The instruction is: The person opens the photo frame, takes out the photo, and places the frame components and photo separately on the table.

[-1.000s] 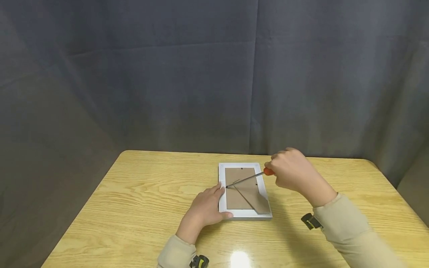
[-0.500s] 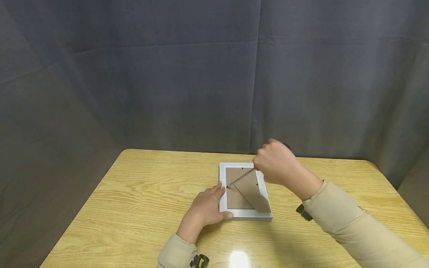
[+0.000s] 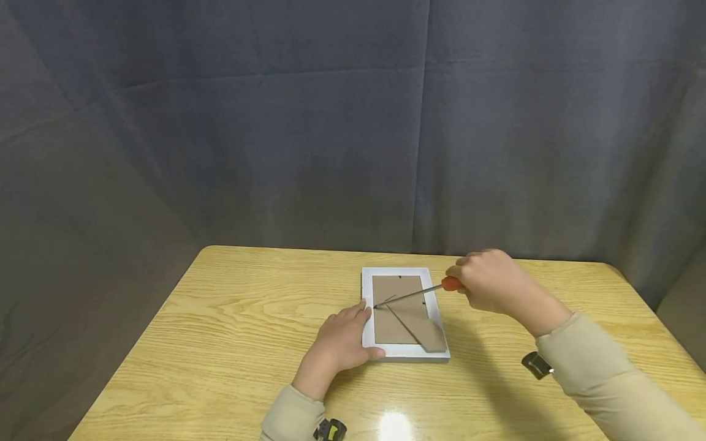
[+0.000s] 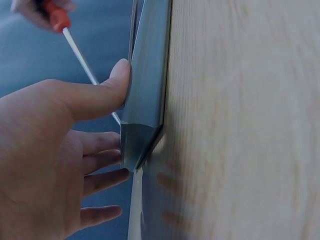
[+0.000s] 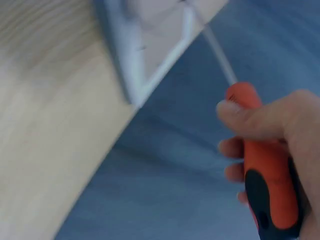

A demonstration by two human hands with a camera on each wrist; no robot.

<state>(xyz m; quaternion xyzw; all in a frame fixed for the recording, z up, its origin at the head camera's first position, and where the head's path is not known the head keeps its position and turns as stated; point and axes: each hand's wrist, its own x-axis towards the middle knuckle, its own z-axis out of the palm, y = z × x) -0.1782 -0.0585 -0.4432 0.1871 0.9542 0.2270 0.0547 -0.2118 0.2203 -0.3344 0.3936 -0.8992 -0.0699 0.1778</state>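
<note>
- While the left hand is bracing the white frame on the table, the right hand is gripping the screwdriver, its tip meeting the left edge of the backing, apparently prying there
- Left wrist: the thumb is touching the frame's side, fingers lying nearly straight
- Right wrist: fingers are wrapping the handle; the next move is likely calling for controlled levering

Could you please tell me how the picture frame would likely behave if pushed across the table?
The picture frame would probably slide rather than tip, since it lies flat on the table. Its thick, straight white border looks stiff and unlikely to bend. The brown flap overlaps that border, so it might swing or catch if bumped.
</note>
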